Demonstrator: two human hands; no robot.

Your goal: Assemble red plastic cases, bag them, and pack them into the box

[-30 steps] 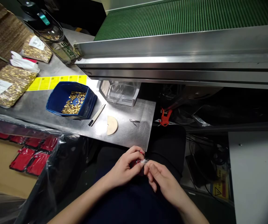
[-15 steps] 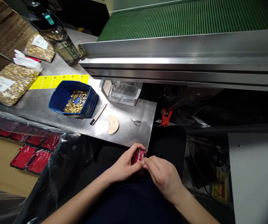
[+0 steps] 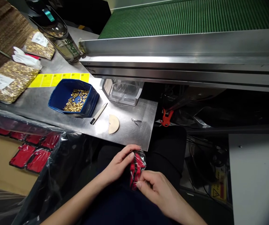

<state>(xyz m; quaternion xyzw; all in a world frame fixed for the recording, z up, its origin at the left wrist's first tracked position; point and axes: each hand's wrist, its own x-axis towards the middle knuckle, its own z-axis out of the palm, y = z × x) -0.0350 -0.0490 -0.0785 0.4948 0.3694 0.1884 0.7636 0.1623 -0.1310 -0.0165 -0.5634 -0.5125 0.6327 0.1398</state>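
Observation:
Over my lap, just off the metal table's front edge, is a red and black item in a clear plastic bag [image 3: 138, 164]. My left hand [image 3: 121, 162] grips its upper left side, thumb on top. Lower down, my right hand [image 3: 156, 190] pinches the bag's near right edge between thumb and fingers. What the item inside is, I cannot make out. On the table beyond lie a small pair of metal tweezers [image 3: 136, 121], a pale half-round disc [image 3: 113, 124] and a white pen-like tool [image 3: 99, 113]. A blue bin [image 3: 55, 98] holds many small gold-coloured pieces.
A grey clear-fronted bin [image 3: 125, 93] sits under the metal rail of a green ribbed conveyor [image 3: 183, 18]. Further left are a sport bottle [image 3: 66, 47], a yellow label strip [image 3: 55, 79] and bags of gold pieces [image 3: 19, 75]. A plastic-lined box with bagged red items [image 3: 38, 160] stands at lower left.
The bagged red item has been turned so more of its face shows. My right hand has moved down along it, and my left hand has shifted slightly left.

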